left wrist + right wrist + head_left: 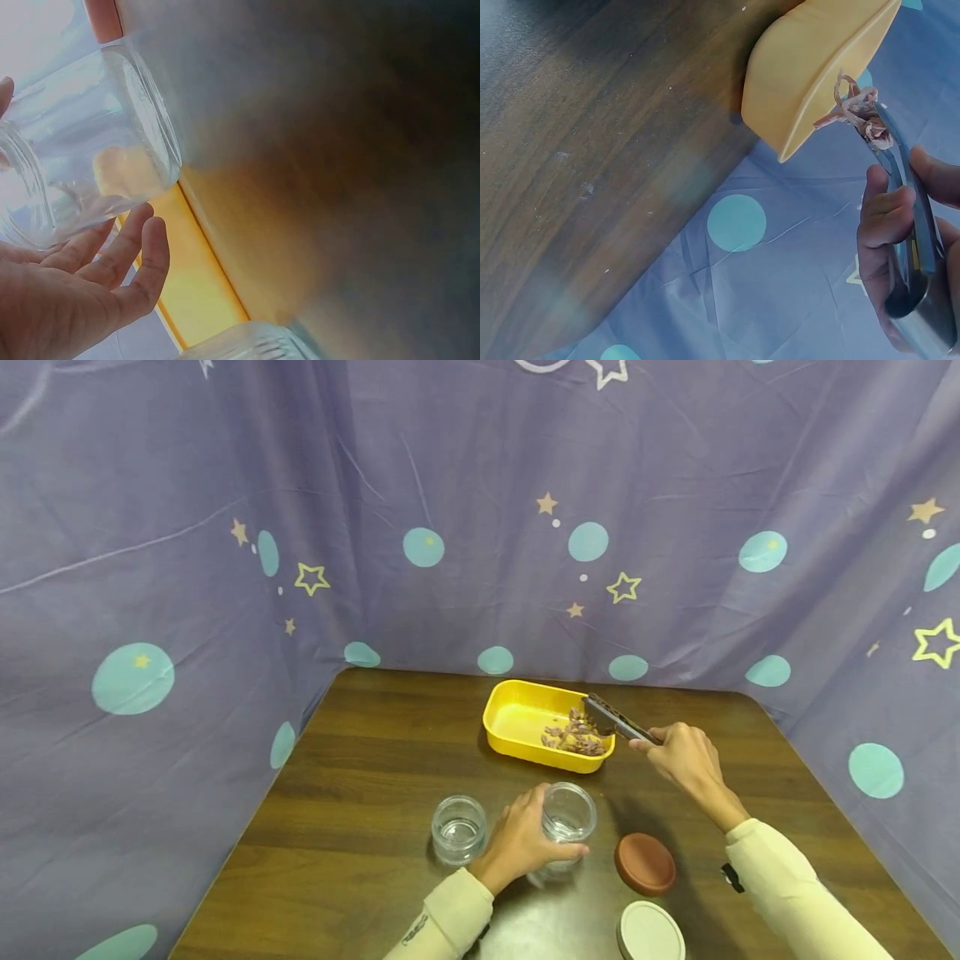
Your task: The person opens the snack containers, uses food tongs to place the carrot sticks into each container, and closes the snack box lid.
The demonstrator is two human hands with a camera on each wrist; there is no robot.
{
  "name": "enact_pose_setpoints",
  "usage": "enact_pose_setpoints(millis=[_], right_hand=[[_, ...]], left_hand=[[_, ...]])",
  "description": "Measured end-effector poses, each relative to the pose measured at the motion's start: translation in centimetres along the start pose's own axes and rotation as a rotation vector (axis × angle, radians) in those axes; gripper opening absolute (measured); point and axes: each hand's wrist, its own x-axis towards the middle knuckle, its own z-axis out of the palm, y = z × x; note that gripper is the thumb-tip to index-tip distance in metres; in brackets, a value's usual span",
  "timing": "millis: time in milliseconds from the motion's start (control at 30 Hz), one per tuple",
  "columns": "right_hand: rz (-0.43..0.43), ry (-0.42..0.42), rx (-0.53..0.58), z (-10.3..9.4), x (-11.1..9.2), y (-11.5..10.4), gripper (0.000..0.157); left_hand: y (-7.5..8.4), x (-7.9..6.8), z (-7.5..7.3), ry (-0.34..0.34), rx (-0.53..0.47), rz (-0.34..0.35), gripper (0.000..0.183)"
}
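My right hand (686,760) grips metal tongs (621,721) over the right end of a yellow tray (510,747). Brown dried shreds (573,735) lie in that end of the tray. In the right wrist view a clump of shreds (866,116) sits between the tips of the tongs (915,232). Nearer the front, my left hand (521,843) holds a clear glass jar (570,814), thumb on one side and fingers on the other. The left wrist view shows the jar (82,142) without a lid and nothing visible inside.
A second, shorter glass jar (459,831) stands left of my left hand. To the right lie a reddish-brown round lid (645,863) and a cream round lid (651,933). A purple patterned curtain (480,593) hangs behind the wooden table (360,760).
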Motion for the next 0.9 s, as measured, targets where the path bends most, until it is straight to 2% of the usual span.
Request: enact_pose_setpoints(millis=[300,500,667,900], right_hand=[[0.002,0.019,0.027,-1.6,-1.8,-0.5,0.049],[-0.004,0.000,0.102,-3.0,-3.9,-1.1,0.055],[0.015,-0.033,0.141,-4.2,-6.1,-1.7,0.062],[0.030,-0.124,0.170,-4.7,-8.9,-2.2,0.064]], left_hand=[[0.0,0.1,0.0,-0.008,-0.010,0.001,0.105],[-0.1,0.3,0.0,-0.010,-0.012,-0.002,0.106],[-0.1,0.5,0.0,-0.022,-0.005,-0.014,0.108],[-0.1,0.5,-0.1,-0.024,-0.021,-0.019,0.107]])
